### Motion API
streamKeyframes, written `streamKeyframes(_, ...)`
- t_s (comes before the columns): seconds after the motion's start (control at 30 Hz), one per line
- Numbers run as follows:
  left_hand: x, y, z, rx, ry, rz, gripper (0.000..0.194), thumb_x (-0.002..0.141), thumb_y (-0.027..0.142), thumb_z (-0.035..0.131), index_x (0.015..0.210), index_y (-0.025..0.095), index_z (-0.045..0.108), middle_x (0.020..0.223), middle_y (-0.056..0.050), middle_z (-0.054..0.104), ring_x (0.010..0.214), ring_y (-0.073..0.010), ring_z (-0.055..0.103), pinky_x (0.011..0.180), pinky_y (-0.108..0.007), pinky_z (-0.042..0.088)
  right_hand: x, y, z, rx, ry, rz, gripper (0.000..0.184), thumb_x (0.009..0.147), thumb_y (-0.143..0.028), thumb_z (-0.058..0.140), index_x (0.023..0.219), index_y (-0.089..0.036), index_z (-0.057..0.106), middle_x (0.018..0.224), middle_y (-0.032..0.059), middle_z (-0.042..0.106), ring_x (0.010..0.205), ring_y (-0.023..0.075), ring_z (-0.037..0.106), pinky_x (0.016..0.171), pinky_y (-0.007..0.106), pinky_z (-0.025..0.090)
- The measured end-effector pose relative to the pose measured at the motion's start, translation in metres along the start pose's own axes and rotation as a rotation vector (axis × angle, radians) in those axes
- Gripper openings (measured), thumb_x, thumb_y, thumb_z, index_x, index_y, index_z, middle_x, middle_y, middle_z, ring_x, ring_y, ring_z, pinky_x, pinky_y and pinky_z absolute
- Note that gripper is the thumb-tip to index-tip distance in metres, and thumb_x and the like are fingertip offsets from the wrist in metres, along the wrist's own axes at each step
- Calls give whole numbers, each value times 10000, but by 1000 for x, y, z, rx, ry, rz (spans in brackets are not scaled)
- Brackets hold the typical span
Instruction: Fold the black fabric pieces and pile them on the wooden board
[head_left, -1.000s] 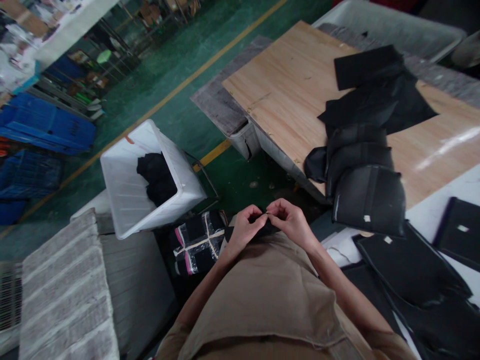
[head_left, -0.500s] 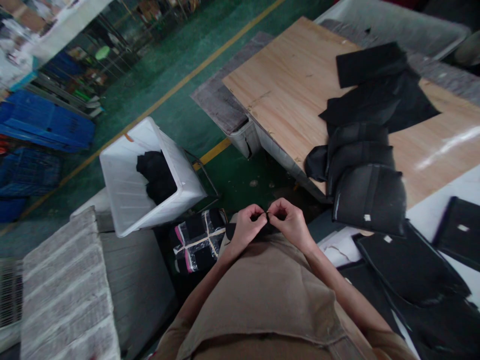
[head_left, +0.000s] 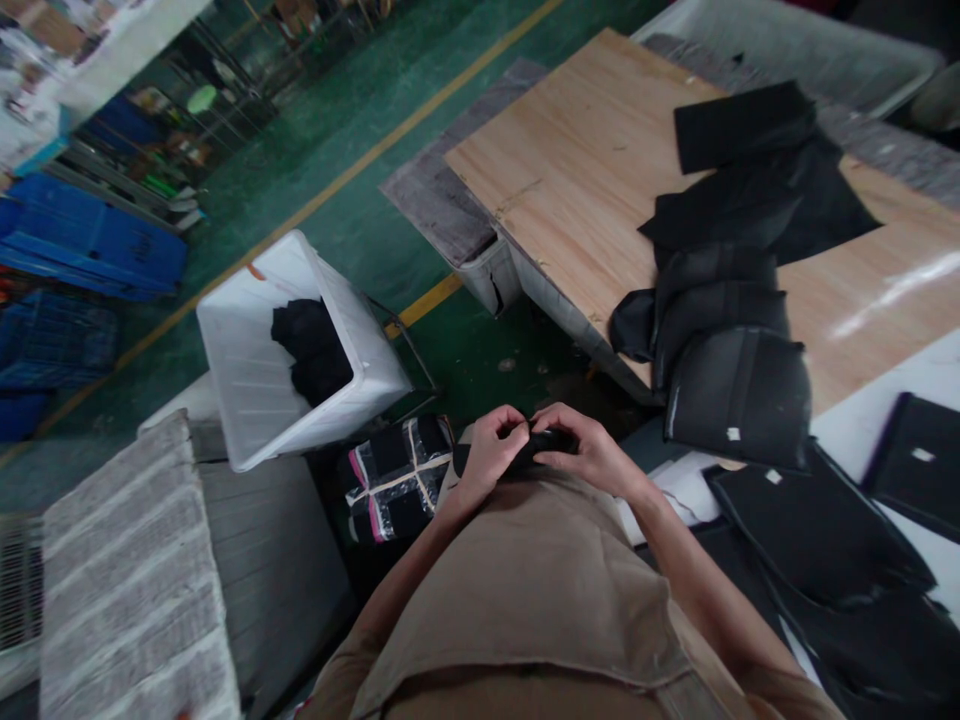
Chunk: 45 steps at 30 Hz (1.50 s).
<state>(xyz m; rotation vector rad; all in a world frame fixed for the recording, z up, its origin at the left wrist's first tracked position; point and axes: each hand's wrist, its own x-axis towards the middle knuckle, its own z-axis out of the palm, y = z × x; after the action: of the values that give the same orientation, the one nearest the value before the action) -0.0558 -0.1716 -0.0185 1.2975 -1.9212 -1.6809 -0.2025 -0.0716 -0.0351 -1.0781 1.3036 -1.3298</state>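
In front of my apron, my left hand (head_left: 491, 455) pinches the edge of a black fabric piece (head_left: 553, 440), thumb against forefinger. My right hand (head_left: 596, 455) is curled round the same piece, its thumb below and its fingers above. Both hands are close together, fingertips almost touching. Most of the piece is hidden behind the hands and against the brown apron (head_left: 525, 580). To the right, several stacked black padded pouches (head_left: 739, 390) lie on a wooden board (head_left: 555, 170).
At left stands a white bin (head_left: 247, 370) with black fabric in it. A strapped black bundle (head_left: 397, 480) lies below it. Flat black panels (head_left: 832, 530) cover part of the white table at right. Blue crates (head_left: 90, 235) stand at far left.
My right hand has opened from a fingertip pinch to a wider grip round the black fabric piece and shifted slightly right. My left hand stays nearly in place.
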Motion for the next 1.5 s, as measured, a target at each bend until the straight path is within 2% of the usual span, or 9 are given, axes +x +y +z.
streamKeyframes(0.13,1,-3,0,16,-5,28,104,771,207,558,676,165,557,650,28,534,647,-117,488,601,-228,364,1,0,10,-52,125,45,99,842,-285,680,834,-205,622,935,33,634,948,202,603,863,334,443)
streamKeyframes(0.23,1,-3,-4,35,-30,83,139,814,249,545,699,172,554,673,22,527,674,-127,492,620,-234,378,3,2,14,-19,147,122,113,839,-294,676,819,-198,619,864,15,633,867,182,598,803,308,444)
streamKeyframes(0.37,-2,0,-11,19,-118,94,162,871,292,482,824,175,583,754,6,558,733,-144,513,669,-243,407,4,6,12,16,174,170,143,832,-319,675,810,-191,614,790,-4,619,762,159,570,710,277,436)
streamKeyframes(0.5,-3,0,-14,50,-143,125,136,844,304,586,873,171,595,827,-5,594,789,-152,547,698,-238,425,5,9,11,10,210,158,131,838,-311,668,820,-193,614,794,-5,612,763,155,559,700,268,427)
streamKeyframes(0.7,-2,-4,-16,103,-139,155,190,874,354,591,890,168,621,838,-11,621,789,-149,562,714,-235,429,5,10,11,25,199,157,153,833,-329,680,807,-189,623,781,-14,610,753,144,557,706,261,423)
streamKeyframes(0.97,0,-3,-18,100,-159,156,209,878,365,586,836,166,635,791,-11,614,752,-147,550,683,-234,421,6,13,12,78,229,189,287,787,-434,731,736,-187,593,722,-18,578,693,140,524,656,264,412)
streamKeyframes(1.13,2,0,-23,129,-209,176,225,899,373,553,847,167,628,783,-8,591,755,-144,529,696,-231,421,6,5,15,-22,237,161,260,818,-424,698,749,-196,594,722,-12,583,700,149,521,656,273,410)
streamKeyframes(1.3,7,4,-29,169,-260,181,284,916,378,519,744,165,595,701,7,549,687,-128,493,655,-224,393,10,-3,18,-114,163,108,263,860,-426,664,750,-199,591,727,-14,591,689,146,530,652,268,400)
streamKeyframes(1.5,7,1,-35,154,-156,197,335,933,406,487,695,173,532,668,17,476,649,-120,440,629,-230,357,9,0,3,-184,99,15,229,844,-400,696,763,-208,602,773,5,597,735,170,553,693,286,419)
